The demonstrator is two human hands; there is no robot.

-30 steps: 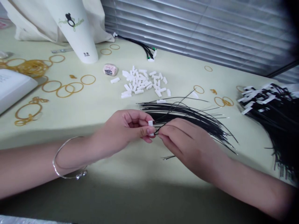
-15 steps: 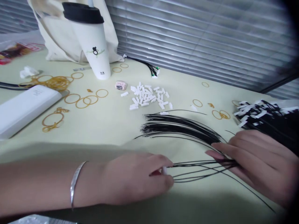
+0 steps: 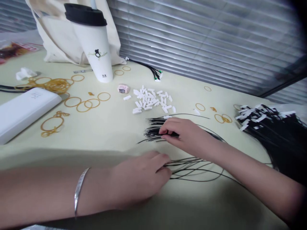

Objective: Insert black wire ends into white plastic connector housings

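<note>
My left hand point(image 3: 144, 179), with a silver bangle at the wrist, is closed around the ends of several thin black wires point(image 3: 192, 180). The white connector at their ends is hidden by my fingers now. From the grip the wires trail right, passing under my right forearm. Over the pile of loose black wires point(image 3: 151, 131), my right hand point(image 3: 178, 130) pinches near the metal-tipped left ends. How many wires lie between its fingertips I cannot tell. Just behind is a heap of small white connectors point(image 3: 150, 99), with one more connector point(image 3: 167, 117) close to my right knuckles.
Finished-looking black cables with white connectors point(image 3: 275, 127) lie at the right. A white paper cup point(image 3: 98, 51) and a cloth bag point(image 3: 57, 38) stand at the back left. A white power bank point(image 3: 28, 111) and rubber bands point(image 3: 57, 85) are at left.
My right hand has let go of the wires trailing from my left hand and moved left onto the loose pile. Those wires now spread apart. My left hand has shifted slightly left.
</note>
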